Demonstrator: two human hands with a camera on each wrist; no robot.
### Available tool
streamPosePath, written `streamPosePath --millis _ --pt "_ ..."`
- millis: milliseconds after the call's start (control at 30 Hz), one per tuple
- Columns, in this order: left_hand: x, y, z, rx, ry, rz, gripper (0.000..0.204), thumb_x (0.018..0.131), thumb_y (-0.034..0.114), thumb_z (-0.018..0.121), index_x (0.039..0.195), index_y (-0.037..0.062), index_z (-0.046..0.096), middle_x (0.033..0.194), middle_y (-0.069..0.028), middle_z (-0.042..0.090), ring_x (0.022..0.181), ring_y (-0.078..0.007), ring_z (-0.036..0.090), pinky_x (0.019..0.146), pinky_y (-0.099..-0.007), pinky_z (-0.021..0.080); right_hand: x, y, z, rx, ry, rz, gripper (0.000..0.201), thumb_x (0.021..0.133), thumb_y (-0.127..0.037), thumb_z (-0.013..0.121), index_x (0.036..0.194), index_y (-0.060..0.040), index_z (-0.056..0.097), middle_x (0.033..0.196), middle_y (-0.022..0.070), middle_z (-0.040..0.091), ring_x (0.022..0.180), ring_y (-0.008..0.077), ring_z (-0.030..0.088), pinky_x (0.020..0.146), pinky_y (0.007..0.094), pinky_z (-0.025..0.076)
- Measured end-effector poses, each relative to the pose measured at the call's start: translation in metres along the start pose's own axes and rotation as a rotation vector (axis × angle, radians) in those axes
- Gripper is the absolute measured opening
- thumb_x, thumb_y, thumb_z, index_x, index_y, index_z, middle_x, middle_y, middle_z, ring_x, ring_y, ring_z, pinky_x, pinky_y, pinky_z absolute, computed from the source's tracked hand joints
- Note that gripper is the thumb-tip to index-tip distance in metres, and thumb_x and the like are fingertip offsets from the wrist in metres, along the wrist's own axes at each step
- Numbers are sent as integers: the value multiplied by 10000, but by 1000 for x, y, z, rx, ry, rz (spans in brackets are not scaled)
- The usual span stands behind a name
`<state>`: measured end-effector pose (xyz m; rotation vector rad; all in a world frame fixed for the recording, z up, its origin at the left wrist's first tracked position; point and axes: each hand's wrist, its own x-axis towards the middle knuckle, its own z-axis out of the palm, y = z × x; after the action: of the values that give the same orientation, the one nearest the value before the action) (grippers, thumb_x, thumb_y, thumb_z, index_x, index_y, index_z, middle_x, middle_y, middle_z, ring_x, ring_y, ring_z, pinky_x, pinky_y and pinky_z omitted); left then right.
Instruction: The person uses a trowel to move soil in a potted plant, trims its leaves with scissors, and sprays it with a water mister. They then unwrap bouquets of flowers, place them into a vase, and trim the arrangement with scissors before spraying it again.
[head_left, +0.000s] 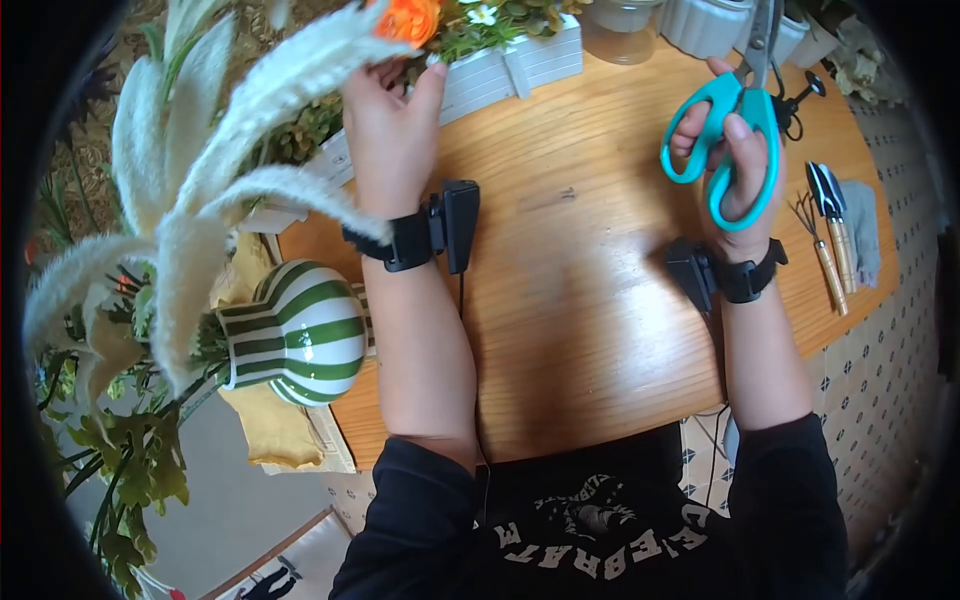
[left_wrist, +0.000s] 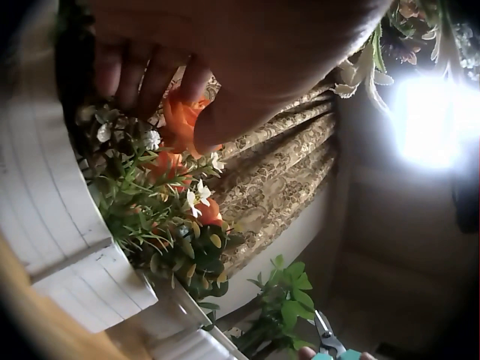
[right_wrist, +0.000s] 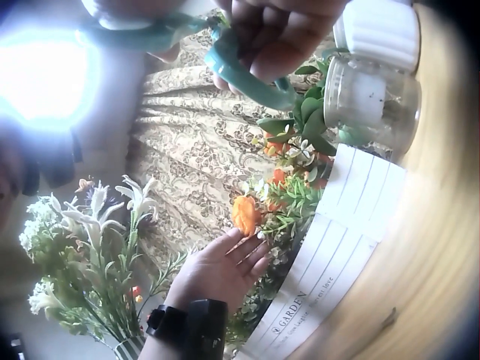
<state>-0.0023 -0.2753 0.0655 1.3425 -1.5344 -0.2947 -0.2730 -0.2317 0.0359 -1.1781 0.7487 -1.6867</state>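
My left hand (head_left: 398, 150) is at the orange flower (head_left: 408, 20) above a white wooden planter box (head_left: 525, 72). In the right wrist view the left hand (right_wrist: 217, 274) is spread palm-up with its fingers fairly straight, fingertips right at the bloom (right_wrist: 245, 214). Leafy greenery and small white blossoms surround the flower in the left wrist view. My right hand (head_left: 745, 178) holds scissors (head_left: 761, 108) by their teal handles, fingers and thumb through the loops. The scissors' blades point up and away from me, over the table's far right side.
A green-and-white striped vase (head_left: 310, 330) with large fuzzy white flowers (head_left: 270, 88) stands at the left and partly overlaps my left arm. Behind the table's far edge are a clear jar (head_left: 618, 38) and white pots (head_left: 705, 25). Small garden tools (head_left: 828, 275) lie beside a grey cloth (head_left: 862, 235) at right.
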Motion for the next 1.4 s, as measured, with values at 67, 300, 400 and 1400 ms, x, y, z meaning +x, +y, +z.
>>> streamPosePath --millis 67,300,400,1400 --pt "-4 2 1 191 10 -58 465 833 141 715 1156 -65 453 1074 -142 606 981 -184 596 858 -293 483 0 -1 0 11 2 -1 555 887 -249 576 1291 98 421 807 86 604 699 156 585 618 267 505" --pt "-11 0 7 637 -74 107 438 778 142 718 1138 -46 554 943 -177 630 831 -281 606 780 -372 490 0 -8 3 97 -18 4 495 899 -179 573 1298 69 419 782 97 597 654 149 553 585 265 461" --pt "-12 -1 10 645 -121 79 466 774 136 715 1161 -58 544 957 -196 617 814 -290 604 767 -377 488 -1 -8 4 115 17 46 489 898 -166 580 1299 65 422 784 97 601 660 148 558 587 265 463" --pt "-7 23 -3 387 -166 -175 374 778 199 725 1052 -22 600 934 -159 631 730 -232 629 696 -346 503 0 -11 3 109 -4 56 483 900 -162 596 1297 60 434 789 84 605 674 132 563 596 251 465"
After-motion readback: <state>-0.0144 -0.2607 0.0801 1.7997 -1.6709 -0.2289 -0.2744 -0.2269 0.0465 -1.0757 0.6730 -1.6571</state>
